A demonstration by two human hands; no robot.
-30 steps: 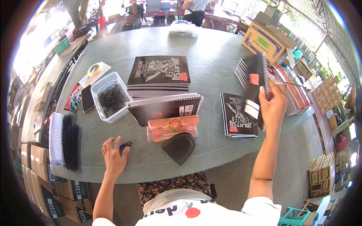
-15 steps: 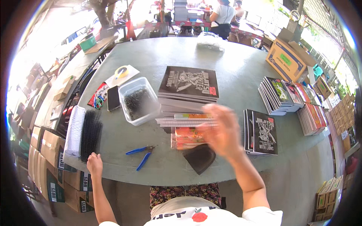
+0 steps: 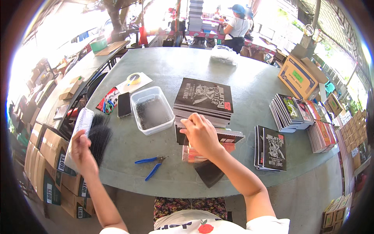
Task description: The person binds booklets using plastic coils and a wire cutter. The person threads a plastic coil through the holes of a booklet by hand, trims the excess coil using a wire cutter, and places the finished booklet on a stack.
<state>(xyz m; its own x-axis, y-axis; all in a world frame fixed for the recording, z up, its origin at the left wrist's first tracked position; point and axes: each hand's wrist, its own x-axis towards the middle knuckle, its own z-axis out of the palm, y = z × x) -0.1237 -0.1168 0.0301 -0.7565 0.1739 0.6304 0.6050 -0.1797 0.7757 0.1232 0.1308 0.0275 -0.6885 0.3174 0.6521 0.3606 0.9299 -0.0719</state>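
My right hand point(image 3: 201, 134) bends over a dark-covered notebook point(image 3: 230, 135), its fingers closed at the notebook's left end. Under that notebook lie orange-covered ones point(image 3: 191, 154). Behind stands a stack of black notebooks point(image 3: 204, 95). My left hand point(image 3: 82, 150), slightly blurred, is raised at the table's left edge with fingers apart; nothing shows clearly in it. It is nearest the pile of black spiral coils point(image 3: 100, 138) and a white roll-shaped bundle point(image 3: 83, 121). Blue-handled cutting pliers point(image 3: 152, 165) and a dark, flat, pouch-like piece point(image 3: 209, 172) lie near the front edge.
A clear plastic tub point(image 3: 170, 117) holds small black pieces. Beside it are a phone point(image 3: 124, 104), scissors point(image 3: 109, 106) and a tape roll point(image 3: 134, 79). More black notebooks point(image 3: 274, 150), mixed notebook stacks point(image 3: 290, 113) and a carton point(image 3: 298, 76) stand right. A person point(image 3: 237, 29) works beyond.
My left hand has lifted from beside the coils and spread its fingers. My right hand has moved left across the notebook to its left end. The notebook now sits tilted, and the view has shifted.
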